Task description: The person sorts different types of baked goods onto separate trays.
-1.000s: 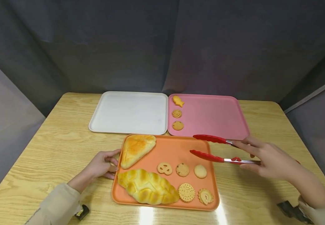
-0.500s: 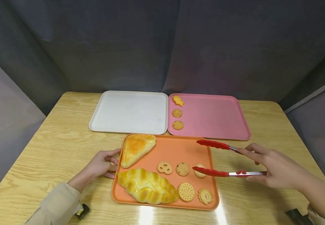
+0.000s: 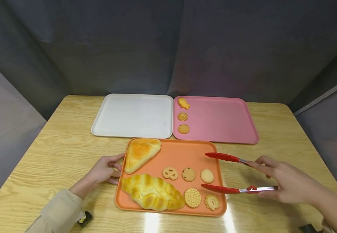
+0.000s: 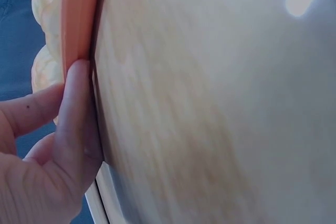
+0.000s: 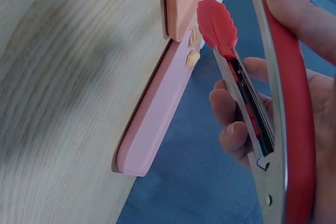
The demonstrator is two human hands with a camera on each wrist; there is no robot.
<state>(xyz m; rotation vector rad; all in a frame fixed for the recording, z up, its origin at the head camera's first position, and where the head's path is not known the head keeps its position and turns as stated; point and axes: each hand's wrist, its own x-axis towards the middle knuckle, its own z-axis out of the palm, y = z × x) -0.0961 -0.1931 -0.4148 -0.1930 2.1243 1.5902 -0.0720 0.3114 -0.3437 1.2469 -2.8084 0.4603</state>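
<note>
My left hand (image 3: 105, 170) holds the left edge of an orange tray (image 3: 183, 152), its fingertips at the rim and outer wall. My right hand (image 3: 285, 179) grips red-tipped metal tongs (image 3: 220, 189), their arms spread over the tray's right side. Seen from the head, a plain round cookie (image 3: 207, 175) lies between the tong tips, which hold nothing. Beside it lie a chocolate chip cookie (image 3: 188, 174) and a pretzel-shaped cookie (image 3: 169, 173). Nearer me are a dotted round cookie (image 3: 192, 197), a scalloped cookie (image 3: 212, 202) and a braided bread (image 3: 153, 193). A triangular bread (image 3: 140, 155) fills the far left corner.
Behind the orange tray stand a bare white tray (image 3: 133, 116) and a pink tray (image 3: 218, 119). Along the pink tray's left side lie a fish-shaped cookie (image 3: 184, 103), a swirl cookie (image 3: 182, 116) and a round cookie (image 3: 183, 128). Dark curtains (image 3: 121, 48) hang behind the wooden table (image 3: 54, 152).
The tongs have come toward me over the orange tray's right side, and their arms have spread wider. My left hand stays at the tray's edge.
</note>
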